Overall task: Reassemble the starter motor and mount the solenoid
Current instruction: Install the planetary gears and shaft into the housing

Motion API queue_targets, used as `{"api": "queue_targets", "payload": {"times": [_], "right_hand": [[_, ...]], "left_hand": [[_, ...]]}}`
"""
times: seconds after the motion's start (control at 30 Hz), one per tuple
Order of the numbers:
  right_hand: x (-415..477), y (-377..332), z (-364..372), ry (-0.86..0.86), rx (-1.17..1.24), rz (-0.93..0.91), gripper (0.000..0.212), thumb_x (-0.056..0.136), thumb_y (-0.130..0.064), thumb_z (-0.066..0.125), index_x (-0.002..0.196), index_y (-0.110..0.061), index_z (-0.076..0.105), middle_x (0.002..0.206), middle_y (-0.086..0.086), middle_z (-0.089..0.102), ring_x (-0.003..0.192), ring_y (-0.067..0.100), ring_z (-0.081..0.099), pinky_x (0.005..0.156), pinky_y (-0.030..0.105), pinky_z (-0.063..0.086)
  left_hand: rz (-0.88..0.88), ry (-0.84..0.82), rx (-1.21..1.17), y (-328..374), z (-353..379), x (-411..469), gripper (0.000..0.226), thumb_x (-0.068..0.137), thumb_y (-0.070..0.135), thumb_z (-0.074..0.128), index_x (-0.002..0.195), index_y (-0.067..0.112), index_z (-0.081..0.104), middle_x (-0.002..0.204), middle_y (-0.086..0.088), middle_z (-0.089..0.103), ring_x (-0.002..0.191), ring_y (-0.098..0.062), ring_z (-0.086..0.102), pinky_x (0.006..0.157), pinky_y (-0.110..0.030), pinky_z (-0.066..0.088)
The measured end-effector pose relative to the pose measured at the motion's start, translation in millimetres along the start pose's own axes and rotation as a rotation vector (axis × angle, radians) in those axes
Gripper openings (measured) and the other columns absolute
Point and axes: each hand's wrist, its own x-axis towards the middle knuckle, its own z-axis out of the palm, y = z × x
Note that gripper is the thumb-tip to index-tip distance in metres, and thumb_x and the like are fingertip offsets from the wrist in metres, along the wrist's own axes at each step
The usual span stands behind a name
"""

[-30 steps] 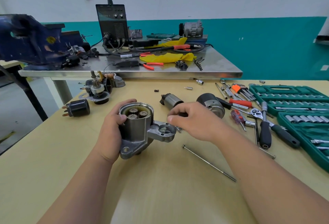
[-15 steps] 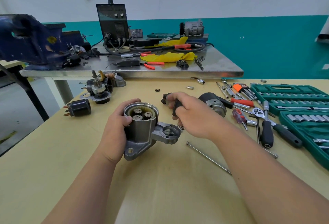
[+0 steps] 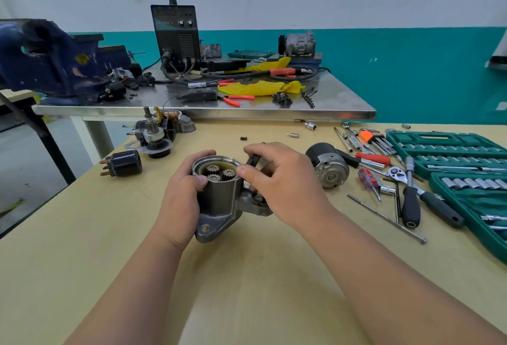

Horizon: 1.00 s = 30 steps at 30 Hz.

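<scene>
Head view: left hand [image 3: 182, 196] grips the starter housing [image 3: 219, 202] by its barrel, mid-surface [image 3: 247, 276]; right hand [image 3: 279, 182] pinches a dark part [image 3: 253, 159] at its rim. Judged a heavy, rigid casting; keep fingers off the exposed gears [image 3: 220, 173].

We enter one pale wooden table [image 3: 82, 262]. On it:
- black solenoid [image 3: 122, 163], near the left edge
- part-stripped starter assembly [image 3: 153, 136], just behind the solenoid
- black motor body [image 3: 327, 165], on its side
- long bolt [image 3: 386, 218], lying loose
- ratchet [image 3: 410, 199]
- open green socket case [image 3: 452, 152], at the right edge

Behind it we enter a steel bench [image 3: 343, 103], carrying a blue vise [image 3: 49, 56], a welder [image 3: 177, 34] and a yellow cloth [image 3: 260, 88].
</scene>
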Motion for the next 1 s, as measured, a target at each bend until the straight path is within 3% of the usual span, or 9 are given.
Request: {"api": "queue_targets", "payload": {"times": [0.17, 0.37, 0.5, 0.67, 0.83, 1.0], "right_hand": [[0, 2, -10, -0.150, -0.021, -0.013, 0.041, 0.096, -0.025, 0.052, 0.136, -0.029, 0.052, 0.119, -0.012, 0.058, 0.108, 0.013, 0.057, 0.097, 0.040, 0.046], [1, 3, -5, -0.077, 0.102, 0.033, 0.028, 0.091, -0.026, 0.061, 0.118, -0.033, 0.061, 0.102, -0.015, 0.065, 0.086, 0.011, 0.066, 0.084, 0.041, 0.054], [0, 7, -8, -0.096, 0.078, 0.009, 0.025, 0.089, -0.031, 0.063, 0.112, -0.039, 0.063, 0.088, -0.022, 0.064, 0.082, 0.007, 0.065, 0.080, 0.037, 0.055], [1, 5, -2, -0.033, 0.226, 0.036, 0.023, 0.087, -0.024, 0.065, 0.098, -0.043, 0.059, 0.098, -0.016, 0.067, 0.079, 0.017, 0.067, 0.079, 0.044, 0.055], [3, 0, -3, -0.035, 0.233, -0.025, 0.022, 0.087, -0.026, 0.064, 0.097, -0.045, 0.060, 0.090, -0.022, 0.067, 0.072, 0.012, 0.066, 0.071, 0.040, 0.057], [4, 6, -13, -0.050, 0.240, -0.021, 0.022, 0.085, -0.023, 0.064, 0.094, -0.043, 0.062, 0.090, -0.018, 0.068, 0.077, 0.021, 0.066, 0.074, 0.047, 0.056]], "left_hand": [[-0.003, 0.005, 0.019, 3, 1, -1, 0.056, 0.059, 0.016, 0.039, 0.104, 0.030, 0.068, 0.114, -0.015, 0.067, 0.108, -0.041, 0.061, 0.086, -0.062, 0.053], [0.004, 0.008, 0.027, 2, 1, -2, 0.053, 0.060, 0.017, 0.040, 0.100, 0.035, 0.069, 0.112, -0.014, 0.067, 0.107, -0.042, 0.061, 0.082, -0.058, 0.055], [0.070, -0.018, 0.096, -1, -1, -3, 0.050, 0.063, 0.021, 0.042, 0.101, 0.039, 0.069, 0.108, -0.008, 0.069, 0.106, -0.037, 0.063, 0.084, -0.058, 0.055], [0.182, -0.045, 0.262, -2, -2, -4, 0.056, 0.062, 0.047, 0.053, 0.117, 0.036, 0.058, 0.112, -0.002, 0.067, 0.104, -0.024, 0.064, 0.084, -0.041, 0.054], [0.228, -0.075, 0.316, 0, 2, -7, 0.054, 0.060, 0.048, 0.053, 0.113, 0.039, 0.058, 0.101, 0.006, 0.069, 0.091, -0.008, 0.066, 0.067, -0.017, 0.050], [0.233, -0.061, 0.331, 2, 4, -7, 0.054, 0.056, 0.049, 0.052, 0.109, 0.039, 0.058, 0.101, 0.009, 0.069, 0.089, -0.003, 0.065, 0.067, -0.012, 0.047]]}}
